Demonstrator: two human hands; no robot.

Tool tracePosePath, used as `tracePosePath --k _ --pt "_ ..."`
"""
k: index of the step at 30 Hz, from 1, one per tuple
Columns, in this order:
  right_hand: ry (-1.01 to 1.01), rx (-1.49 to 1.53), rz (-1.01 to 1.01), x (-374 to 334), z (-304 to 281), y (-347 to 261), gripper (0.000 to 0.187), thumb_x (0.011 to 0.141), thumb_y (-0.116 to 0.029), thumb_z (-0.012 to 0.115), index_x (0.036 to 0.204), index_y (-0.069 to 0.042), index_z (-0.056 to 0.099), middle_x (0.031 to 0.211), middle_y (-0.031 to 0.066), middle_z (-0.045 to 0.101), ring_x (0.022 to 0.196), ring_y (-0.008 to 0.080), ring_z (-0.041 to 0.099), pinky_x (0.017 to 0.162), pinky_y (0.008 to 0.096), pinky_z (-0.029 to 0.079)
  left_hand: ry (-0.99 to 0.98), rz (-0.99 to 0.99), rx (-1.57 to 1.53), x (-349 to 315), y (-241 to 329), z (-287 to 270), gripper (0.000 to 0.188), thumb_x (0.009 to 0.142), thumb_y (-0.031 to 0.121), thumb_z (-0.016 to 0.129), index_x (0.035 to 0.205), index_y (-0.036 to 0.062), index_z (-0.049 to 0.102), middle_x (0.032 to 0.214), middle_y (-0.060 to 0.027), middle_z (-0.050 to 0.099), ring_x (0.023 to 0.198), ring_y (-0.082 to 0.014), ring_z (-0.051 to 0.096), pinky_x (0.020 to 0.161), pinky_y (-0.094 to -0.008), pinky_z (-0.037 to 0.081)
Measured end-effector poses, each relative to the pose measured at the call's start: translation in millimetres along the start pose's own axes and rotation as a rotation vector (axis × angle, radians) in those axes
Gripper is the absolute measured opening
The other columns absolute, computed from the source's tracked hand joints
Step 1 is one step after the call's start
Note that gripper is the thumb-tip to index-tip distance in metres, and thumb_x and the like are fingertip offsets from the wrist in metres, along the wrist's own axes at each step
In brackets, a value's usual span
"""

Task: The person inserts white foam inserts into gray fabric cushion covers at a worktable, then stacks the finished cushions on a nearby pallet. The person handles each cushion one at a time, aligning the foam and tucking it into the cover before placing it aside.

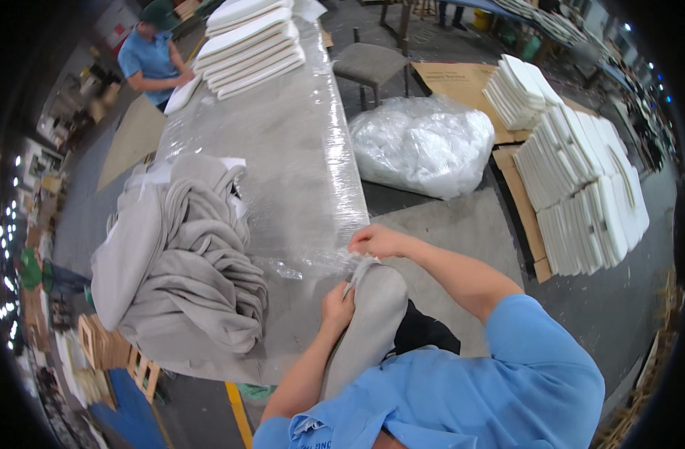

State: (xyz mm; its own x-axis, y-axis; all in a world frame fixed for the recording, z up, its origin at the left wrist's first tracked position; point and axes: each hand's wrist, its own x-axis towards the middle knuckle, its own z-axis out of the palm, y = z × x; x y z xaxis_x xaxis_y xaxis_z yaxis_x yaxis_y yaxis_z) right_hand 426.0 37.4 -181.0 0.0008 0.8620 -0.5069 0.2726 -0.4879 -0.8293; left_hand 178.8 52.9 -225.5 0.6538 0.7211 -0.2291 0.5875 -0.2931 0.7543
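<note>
A grey fabric piece (pixel 376 303), perhaps a cover, hangs over the table's near edge and down against my body. My left hand (pixel 338 307) is closed on its left edge. Just beyond the fabric's upper end, my right hand (pixel 376 243) is closed in a pinch. A small whitish bit shows at its fingertips, too small to name. Left of my hands, a heaped pile of grey fabric covers (pixel 181 262) lies on the table.
Clear plastic film covers the long grey table (pixel 282 142). White pads (pixel 249 49) are stacked at its far end, beside a person in blue (pixel 151 63). At right are a plastic-wrapped bundle (pixel 425 146), a stool (pixel 370 63) and white pad stacks (pixel 582 187) on cardboard.
</note>
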Motion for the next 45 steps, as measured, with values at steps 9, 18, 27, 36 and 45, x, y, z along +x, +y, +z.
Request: tracePosePath --k 9,18,27,36,45 --pt "0.06 0.837 0.042 -74.6 82.2 93.9 0.05 0.098 -0.021 0.073 0.144 -0.014 0.053 0.11 -0.0007 0.063 0.092 0.0116 0.059 0.076 0.0325 0.051 -0.237 -0.235 -0.81 9.8 -19.8 -5.7 0.027 0.111 0.022 0.053 0.105 -0.0008 0.067 0.09 -0.0039 0.07 0.083 -0.0114 0.062 0.074 -0.0339 0.052" --pt "0.463 0.397 -0.09 -74.0 103.4 88.4 0.029 0.101 -0.025 0.071 0.12 -0.005 0.063 0.098 0.0019 0.06 0.085 0.0136 0.057 0.074 0.0308 0.048 -0.392 -0.464 -1.057 14.8 13.6 -14.3 0.028 0.112 0.023 0.052 0.106 0.0003 0.067 0.091 -0.0013 0.07 0.082 -0.0111 0.062 0.073 -0.0331 0.051" --pt "0.59 1.409 0.032 -104.6 126.6 94.1 0.011 0.106 -0.015 0.058 0.1 -0.009 0.065 0.09 0.0013 0.065 0.087 0.0115 0.06 0.082 0.033 0.053 -0.128 0.065 -0.185 6.1 9.3 9.6 0.025 0.11 0.025 0.055 0.105 0.0034 0.067 0.089 -0.011 0.071 0.076 -0.0219 0.065 0.07 -0.0382 0.051" --pt "0.31 1.7 0.066 -99.6 123.9 182.1 0.035 0.108 -0.03 0.059 0.133 -0.007 0.065 0.119 0.0079 0.072 0.104 0.0184 0.071 0.093 0.0351 0.06 -0.212 0.106 0.228 8.9 84.4 33.3 0.028 0.107 0.029 0.056 0.099 0.0036 0.063 0.087 -0.0272 0.068 0.085 -0.0521 0.064 0.073 -0.0574 0.048" --pt "0.227 1.644 0.329 -112.4 80.1 131.8 0.049 0.107 -0.044 0.057 0.137 -0.006 0.061 0.123 0.0076 0.071 0.104 0.0184 0.071 0.094 0.0342 0.059 -0.189 0.102 0.115 17.6 66.3 40.4 0.027 0.107 0.028 0.055 0.095 0.0046 0.06 0.086 -0.0242 0.066 0.083 -0.0485 0.064 0.071 -0.0571 0.047"
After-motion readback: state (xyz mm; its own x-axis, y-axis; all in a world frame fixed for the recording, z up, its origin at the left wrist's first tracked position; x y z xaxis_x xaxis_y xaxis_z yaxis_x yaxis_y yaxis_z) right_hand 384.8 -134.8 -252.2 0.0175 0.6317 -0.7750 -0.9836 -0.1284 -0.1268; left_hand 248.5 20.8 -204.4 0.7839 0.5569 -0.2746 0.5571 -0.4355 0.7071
